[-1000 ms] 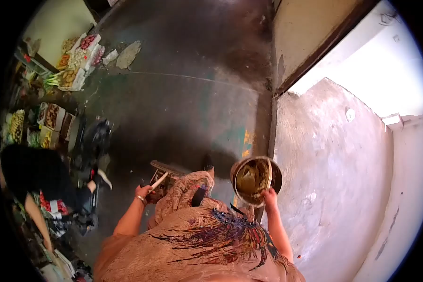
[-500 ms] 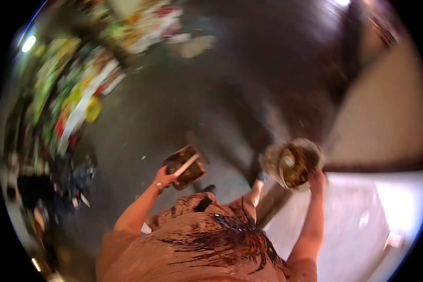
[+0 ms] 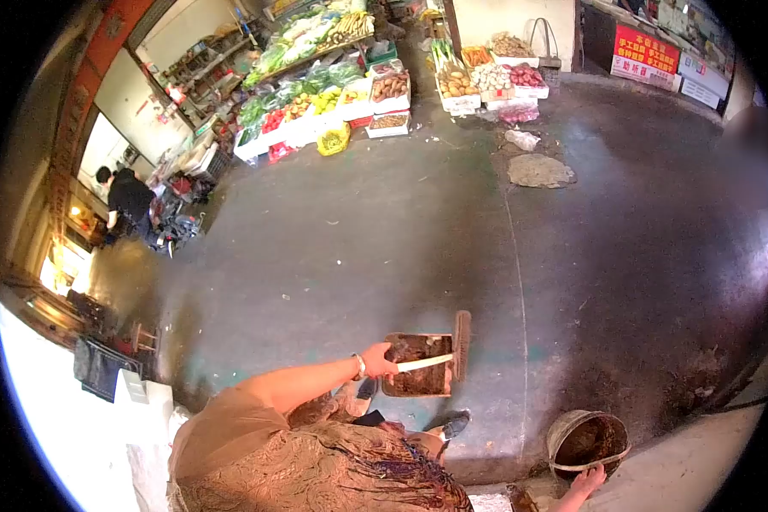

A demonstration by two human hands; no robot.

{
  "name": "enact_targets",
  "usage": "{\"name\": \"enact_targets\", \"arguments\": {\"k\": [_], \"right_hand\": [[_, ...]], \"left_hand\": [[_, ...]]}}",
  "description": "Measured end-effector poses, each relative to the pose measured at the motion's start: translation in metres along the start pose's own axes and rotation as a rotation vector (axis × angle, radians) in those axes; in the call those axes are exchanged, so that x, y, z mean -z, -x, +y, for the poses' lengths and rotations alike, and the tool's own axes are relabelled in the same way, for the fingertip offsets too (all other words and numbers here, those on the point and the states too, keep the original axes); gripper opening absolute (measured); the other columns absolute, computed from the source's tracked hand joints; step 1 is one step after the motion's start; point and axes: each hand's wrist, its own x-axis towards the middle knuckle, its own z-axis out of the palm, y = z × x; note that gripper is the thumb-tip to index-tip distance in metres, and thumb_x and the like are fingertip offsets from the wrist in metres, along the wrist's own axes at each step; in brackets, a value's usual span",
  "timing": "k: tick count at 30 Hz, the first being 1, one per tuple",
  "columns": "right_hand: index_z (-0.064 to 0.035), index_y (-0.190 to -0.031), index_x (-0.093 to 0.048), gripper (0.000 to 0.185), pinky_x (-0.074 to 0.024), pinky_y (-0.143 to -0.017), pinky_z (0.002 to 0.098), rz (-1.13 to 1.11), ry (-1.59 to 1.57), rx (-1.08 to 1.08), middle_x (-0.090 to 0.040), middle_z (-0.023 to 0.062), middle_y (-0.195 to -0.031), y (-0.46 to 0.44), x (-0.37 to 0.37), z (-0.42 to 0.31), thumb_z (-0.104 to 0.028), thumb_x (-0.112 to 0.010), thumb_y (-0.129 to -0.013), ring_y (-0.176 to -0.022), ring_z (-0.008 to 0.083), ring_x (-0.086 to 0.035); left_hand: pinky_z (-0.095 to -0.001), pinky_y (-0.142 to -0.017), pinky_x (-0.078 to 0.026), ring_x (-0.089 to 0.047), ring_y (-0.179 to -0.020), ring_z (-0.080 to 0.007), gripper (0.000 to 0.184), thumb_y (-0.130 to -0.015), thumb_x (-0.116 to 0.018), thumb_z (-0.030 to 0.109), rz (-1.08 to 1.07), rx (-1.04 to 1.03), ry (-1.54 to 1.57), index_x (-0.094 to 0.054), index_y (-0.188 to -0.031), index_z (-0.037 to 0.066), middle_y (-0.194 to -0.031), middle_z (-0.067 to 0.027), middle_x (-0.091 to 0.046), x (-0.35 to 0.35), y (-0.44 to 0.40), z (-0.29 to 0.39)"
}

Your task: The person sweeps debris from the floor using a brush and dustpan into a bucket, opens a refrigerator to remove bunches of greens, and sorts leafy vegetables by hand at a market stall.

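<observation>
My left hand (image 3: pixel 379 360), with a bracelet at the wrist, is closed around the pale handle of a brush (image 3: pixel 461 346). A dirty dustpan (image 3: pixel 418 365) hangs from the same hand, under the handle, its inside brown and stained. Over at the lower right, my right hand (image 3: pixel 587 483) is wrapped round the rim or handle of a round bucket (image 3: pixel 563 433). The bucket is tilted so that its dark, soiled inside shows. Both hands are in front of my body, the right one farther out.
Vegetable crates (image 3: pixel 388 121) line the far side, with more produce boxes (image 3: pixel 459 103) to their right. A flat slab (image 3: pixel 541 171) lies on the floor. A person in black (image 3: pixel 130 201) is by a motorbike at the left. A red sign (image 3: pixel 644 51) hangs upper right.
The view has turned left, bringing the stalls ahead. The brush and dustpan are now farther right in view, and the bucket is lower and nearer the right wall. Both hands keep their holds.
</observation>
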Motion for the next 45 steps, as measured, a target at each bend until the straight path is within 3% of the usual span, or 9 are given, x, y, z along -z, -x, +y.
{"name": "enact_targets", "arguments": {"k": [3, 5, 8, 12, 16, 19, 25, 35, 45], "right_hand": [[-0.0079, -0.133, -0.039, 0.048, -0.0420, -0.081, 0.0456, 0.132, 0.180, 0.108, -0.053, 0.0110, -0.113, -0.044, -0.028, 0.039, -0.024, -0.050, -0.089, -0.100, 0.0268, -0.054], [-0.0075, -0.121, -0.049, 0.033, -0.0445, -0.055, 0.0335, -0.545, -0.044, -0.009, -0.057, 0.0071, -0.090, -0.032, -0.029, 0.042, -0.021, -0.049, -0.090, -0.077, 0.0213, -0.058], [-0.0072, -0.100, -0.053, 0.013, -0.0352, -0.037, 0.0254, -0.699, 0.002, -0.247, -0.056, 0.0039, -0.075, 0.115, -0.080, 0.030, -0.012, -0.052, -0.087, -0.060, 0.0158, -0.057], [-0.0053, -0.097, -0.059, 0.016, -0.0516, -0.060, 0.0253, -1.123, 0.265, -0.392, -0.061, 0.0083, -0.083, 0.236, -0.111, 0.080, -0.018, -0.060, -0.086, -0.072, 0.0169, -0.060], [-0.0061, -0.105, -0.057, 0.032, -0.0529, -0.062, 0.0252, -1.177, 0.328, -0.663, -0.062, 0.0038, -0.078, 0.340, -0.120, 0.126, -0.036, -0.054, -0.092, -0.070, 0.0142, -0.062], [-0.0017, -0.088, -0.061, 0.045, -0.0333, -0.038, 0.0318, -1.023, 0.261, -0.699, -0.056, 0.0072, -0.065, 0.359, -0.120, 0.167, -0.046, -0.057, -0.087, -0.047, 0.0144, -0.048], [0.0003, -0.097, -0.061, 0.033, -0.0441, -0.049, 0.0325, -0.776, -0.214, -0.404, -0.060, 0.0080, -0.075, 0.391, -0.093, 0.145, -0.030, -0.052, -0.088, -0.061, 0.0204, -0.058], [-0.0067, -0.092, -0.050, 0.020, -0.0282, -0.037, 0.0214, -0.593, -0.716, -0.929, -0.043, -0.0044, -0.058, 0.292, 0.039, 0.146, -0.026, -0.050, -0.090, -0.042, 0.0077, -0.034], [-0.0054, -0.102, -0.049, 0.027, -0.0317, -0.039, 0.0212, -0.417, -0.888, -0.966, -0.046, -0.0032, -0.059, 0.290, 0.100, 0.185, -0.029, -0.051, -0.090, -0.044, 0.0092, -0.038]], "left_hand": [[-0.0297, -0.049, -0.047, -0.061, -0.054, -0.0160, 0.025, -0.069, -0.069, 0.013, 0.022, -0.161, -0.045, -0.052, -0.084, 0.003, -0.064, -0.0058, -0.062, -0.021, 0.012, 0.012], [-0.0297, -0.052, -0.048, -0.061, -0.055, -0.0144, 0.024, -0.068, -0.068, 0.011, 0.025, -0.152, -0.080, -0.053, -0.084, 0.002, -0.064, -0.0060, -0.062, -0.041, 0.008, 0.022], [-0.0302, -0.053, -0.049, -0.061, -0.056, -0.0152, 0.026, -0.068, -0.068, 0.012, -0.019, -0.218, -0.091, -0.054, -0.086, 0.001, -0.066, -0.0079, -0.064, -0.057, -0.017, 0.013], [-0.0348, -0.088, -0.047, -0.058, -0.105, -0.0304, 0.083, -0.061, -0.071, 0.030, -0.158, -0.170, -0.430, -0.043, -0.129, -0.007, -0.118, -0.0244, -0.056, -0.077, -0.030, 0.019], [-0.0352, -0.077, -0.049, -0.063, -0.089, -0.0269, 0.063, -0.067, -0.068, 0.025, -0.297, -0.312, -0.417, -0.049, -0.119, -0.004, -0.100, -0.0194, -0.063, -0.107, -0.030, 0.011], [-0.0367, -0.073, -0.049, -0.063, -0.086, -0.0270, 0.049, -0.070, -0.065, 0.025, -0.469, -0.353, -0.479, -0.052, -0.110, 0.000, -0.093, -0.0183, -0.063, -0.139, -0.017, 0.038], [-0.0416, -0.072, -0.047, -0.060, -0.083, -0.0369, 0.035, -0.080, -0.058, 0.029, -0.714, -0.459, -0.571, -0.052, -0.101, 0.002, -0.089, -0.0214, -0.061, -0.155, -0.027, 0.061], [-0.0485, -0.083, -0.044, -0.052, -0.102, -0.0397, 0.036, -0.073, -0.055, 0.009, -0.749, -0.868, -1.205, -0.050, -0.108, 0.004, -0.103, -0.0196, -0.059, -0.278, -0.043, 0.091], [-0.0496, -0.096, -0.029, -0.051, -0.104, -0.0183, 0.018, -0.079, -0.055, 0.010, -0.803, -1.543, -1.758, -0.064, -0.094, 0.015, -0.099, -0.0011, -0.060, -0.419, -0.032, 0.121]]}}
